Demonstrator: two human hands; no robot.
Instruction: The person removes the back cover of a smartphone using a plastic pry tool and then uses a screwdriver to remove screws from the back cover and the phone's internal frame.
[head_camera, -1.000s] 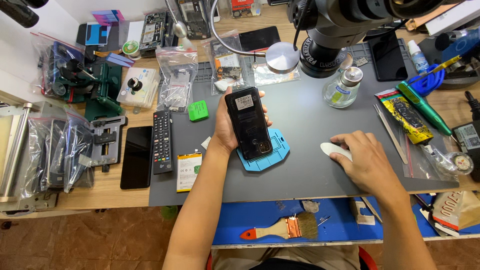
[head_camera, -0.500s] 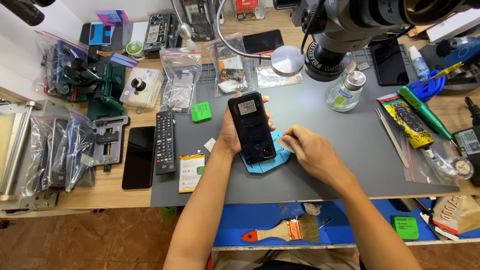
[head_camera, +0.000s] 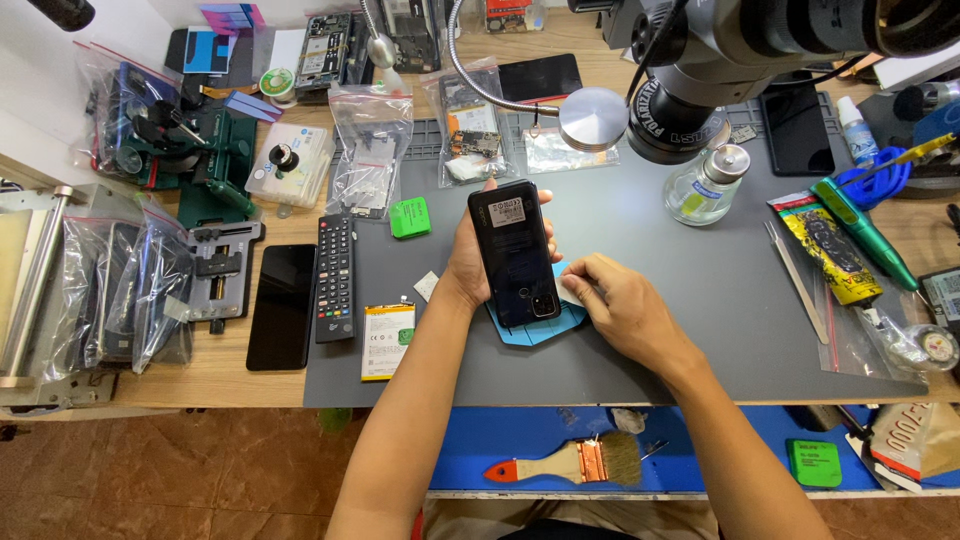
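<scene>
Black glossy smartphone (head_camera: 517, 253), back up, centre frame, gripped along its edges by left hand (head_camera: 468, 262) over blue plastic mat (head_camera: 540, 326); right hand (head_camera: 622, 305) fingertips pinching at lower edge. Risk: slipping, cracking if pried hard.

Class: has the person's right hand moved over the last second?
Yes. The right hand moved left across the grey mat, from below the glass bottle to beside the black phone.

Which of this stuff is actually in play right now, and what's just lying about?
In play: black phone in the left hand; right hand pressing something white at the blue pad.
Lying about: remote control, green box, glass bottle, paintbrush.
</scene>
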